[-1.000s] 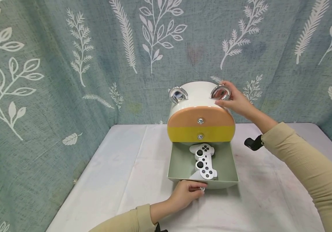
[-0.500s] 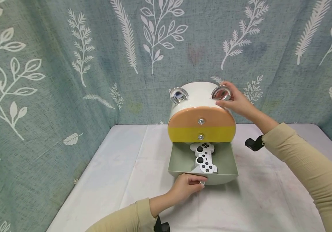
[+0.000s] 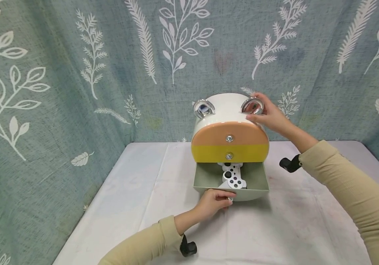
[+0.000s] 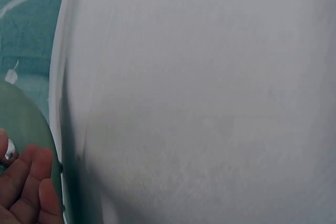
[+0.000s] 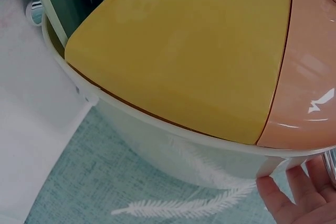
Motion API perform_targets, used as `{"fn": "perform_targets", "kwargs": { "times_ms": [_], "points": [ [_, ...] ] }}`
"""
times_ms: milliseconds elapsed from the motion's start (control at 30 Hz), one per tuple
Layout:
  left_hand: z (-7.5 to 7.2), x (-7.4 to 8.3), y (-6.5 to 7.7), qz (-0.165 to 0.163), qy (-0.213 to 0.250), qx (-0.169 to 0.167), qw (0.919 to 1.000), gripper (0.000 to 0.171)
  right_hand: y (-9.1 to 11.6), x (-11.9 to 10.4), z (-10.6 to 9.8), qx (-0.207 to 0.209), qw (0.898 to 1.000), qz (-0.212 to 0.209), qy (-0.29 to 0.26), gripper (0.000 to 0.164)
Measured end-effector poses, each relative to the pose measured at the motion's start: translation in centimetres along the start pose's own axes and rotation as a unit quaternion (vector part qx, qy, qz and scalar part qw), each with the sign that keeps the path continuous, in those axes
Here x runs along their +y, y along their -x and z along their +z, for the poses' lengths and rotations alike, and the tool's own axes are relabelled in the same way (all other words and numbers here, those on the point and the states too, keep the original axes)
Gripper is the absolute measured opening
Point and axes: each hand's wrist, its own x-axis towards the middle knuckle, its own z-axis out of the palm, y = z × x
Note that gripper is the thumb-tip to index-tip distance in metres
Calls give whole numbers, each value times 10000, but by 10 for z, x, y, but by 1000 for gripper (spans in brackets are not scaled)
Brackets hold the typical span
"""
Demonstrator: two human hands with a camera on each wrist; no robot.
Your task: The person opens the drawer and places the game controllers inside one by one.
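A white rounded drawer box (image 3: 227, 106) with two chrome ear-like rings on top stands on the table, its orange (image 3: 209, 134) and yellow (image 3: 206, 152) fronts flush. Its lowest, pale green drawer (image 3: 258, 180) is partly pulled out. A white game controller (image 3: 235, 179) lies inside, its far end hidden under the yellow front. My left hand (image 3: 210, 202) pinches the small round knob (image 3: 230, 198) on the green drawer's front. My right hand (image 3: 270, 115) grips the box's right chrome ring (image 3: 253, 106), thumb in front; in the right wrist view its fingertips (image 5: 268, 184) lie at the box's side.
A white cloth covers the table (image 3: 136, 176). Behind it and at the left hangs a blue-green curtain (image 3: 110, 66) with white leaf patterns. A black wrist camera (image 3: 188, 247) sits under the left cuff, another (image 3: 290, 163) by the right cuff.
My left hand has moved away from me with the knob, and the green drawer has slid farther into the box. More of the controller is covered. The right hand has stayed on the ring.
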Motion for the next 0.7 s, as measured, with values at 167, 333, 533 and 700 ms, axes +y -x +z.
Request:
{"fn": "perform_targets", "kwargs": {
  "times_ms": [167, 333, 533, 700],
  "points": [
    [-3, -3, -10, -34, 64, 6, 10000, 23, 0, 0, 0, 8, 10000, -17, -17, 69],
    [-7, -6, -21, -68, -54, 37, 10000, 24, 1, -1, -1, -64, 9999, -29, -156, 70],
    [-14, -8, -35, -106, -109, 32, 9999, 25, -1, 1, -1, -42, 9998, -85, -196, 70],
    [-18, -8, -46, -167, -174, 61, 9997, 25, -3, 4, 0, -25, 9997, -152, -175, 67]
  ]
}}
